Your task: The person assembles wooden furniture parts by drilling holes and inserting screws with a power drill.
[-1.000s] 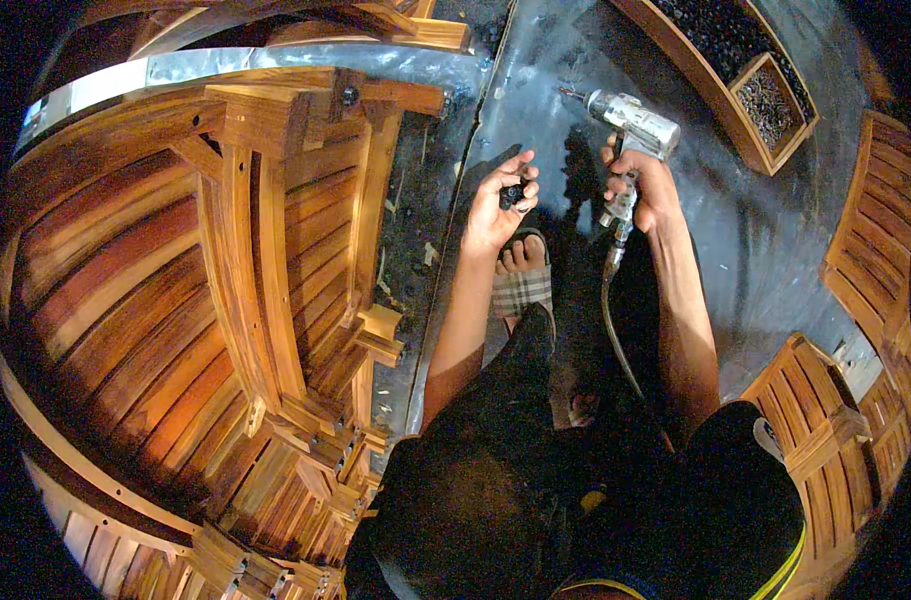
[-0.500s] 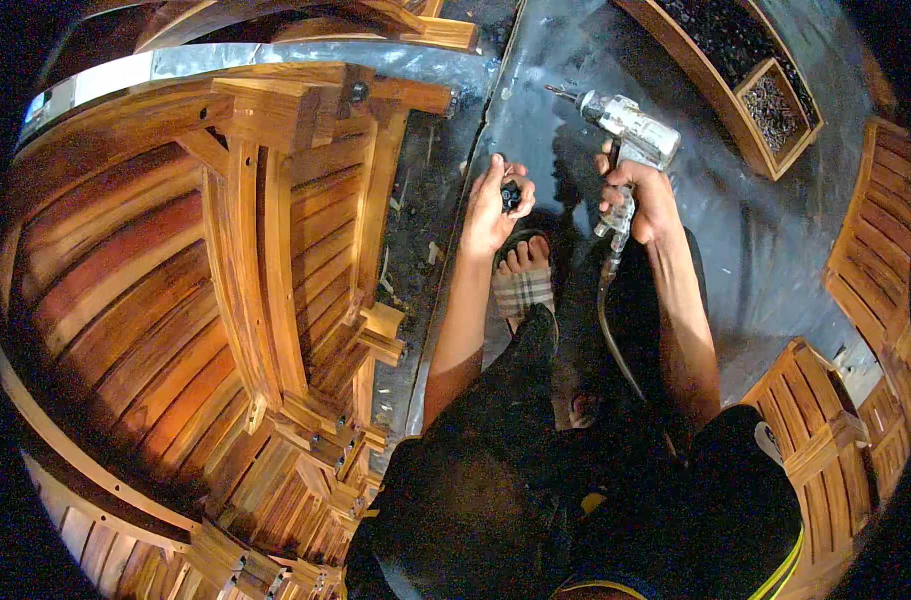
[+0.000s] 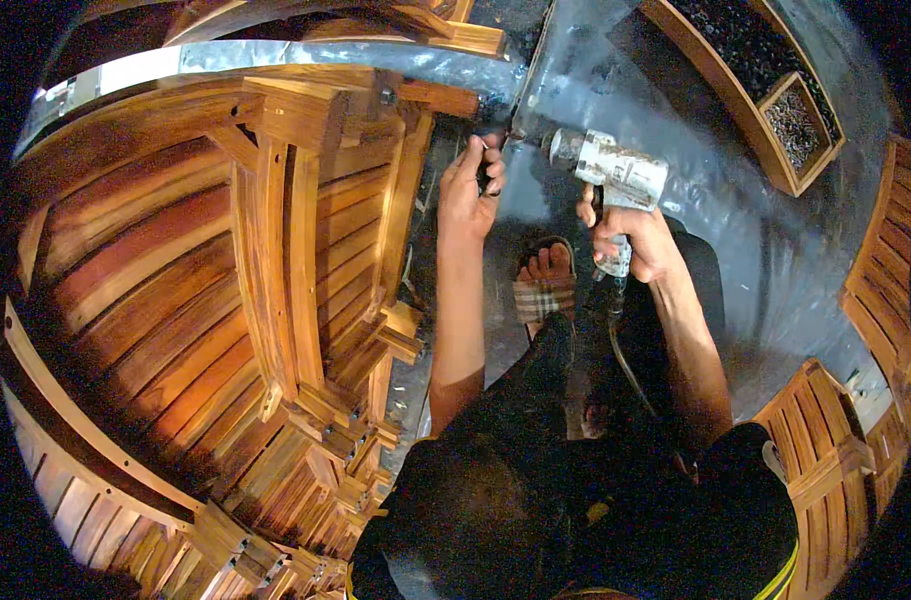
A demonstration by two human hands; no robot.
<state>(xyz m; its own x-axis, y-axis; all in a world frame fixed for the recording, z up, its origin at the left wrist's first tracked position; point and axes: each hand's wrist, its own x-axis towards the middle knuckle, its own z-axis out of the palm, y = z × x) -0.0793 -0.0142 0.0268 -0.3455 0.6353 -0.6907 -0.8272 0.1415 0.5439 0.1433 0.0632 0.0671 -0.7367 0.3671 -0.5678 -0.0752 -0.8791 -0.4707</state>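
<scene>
My right hand point(image 3: 636, 240) grips the handle of a silver air-powered screwdriver point(image 3: 626, 170), its forefinger near the trigger. The tool's bit points left, toward the end of a wooden leg point(image 3: 441, 97). A hose point(image 3: 631, 370) runs down from the handle. My left hand point(image 3: 468, 195) is closed around small black parts point(image 3: 489, 178), their exact kind unclear. Its thumb and fingertips reach up to a dark piece point(image 3: 491, 108) at the leg's end, close by the bit's tip. Whether the fingertips touch that piece is hard to see.
Large slatted wooden furniture point(image 3: 156, 270) lies along my left. A wooden tray point(image 3: 711, 90) at the far right holds many black pieces, with a small box of screws point(image 3: 796, 125) in its corner. More slatted furniture point(image 3: 816, 430) stands at right. My sandalled foot point(image 3: 546, 280) is below my hands.
My left hand has moved left and up to the leg's end. The screwdriver has come down and slightly left, bringing its bit close to the left fingertips.
</scene>
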